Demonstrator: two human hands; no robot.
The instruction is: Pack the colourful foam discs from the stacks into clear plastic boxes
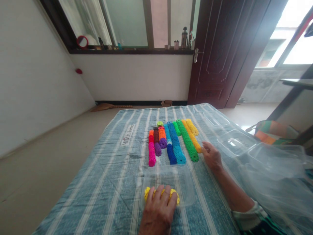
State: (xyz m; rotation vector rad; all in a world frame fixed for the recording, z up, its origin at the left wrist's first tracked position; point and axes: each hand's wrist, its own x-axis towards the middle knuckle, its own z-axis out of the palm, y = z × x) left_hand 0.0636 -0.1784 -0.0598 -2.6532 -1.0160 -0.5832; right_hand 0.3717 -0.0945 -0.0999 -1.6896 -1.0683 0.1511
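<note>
My left hand (pixel 160 205) is wrapped over a yellow stack of small crocheted-looking discs (pixel 147 193) at the near side of a clear plastic box (pixel 187 186). My fingers cover most of that stack. At the near end of an amber-yellow stack (pixel 194 140) is my right hand (pixel 212 157), fingers apart, fingertips touching or very close to it. Beside it lie a long green stack (pixel 187 140), blue stacks (pixel 174 140), a short yellow stack (pixel 192 127) and a pink-red stack (pixel 152 150). Orange-purple (pixel 162 135) and maroon-purple (pixel 156 140) stacks lie between the pink and blue ones.
A striped blue-grey cloth (pixel 102 182) covers the bed-like surface. Clear plastic containers (pixel 276 160) and a clear lid or tray (pixel 237 142) lie along the right side. Beyond are a dark red door (pixel 215 55) and a window ledge (pixel 134 52) with small items.
</note>
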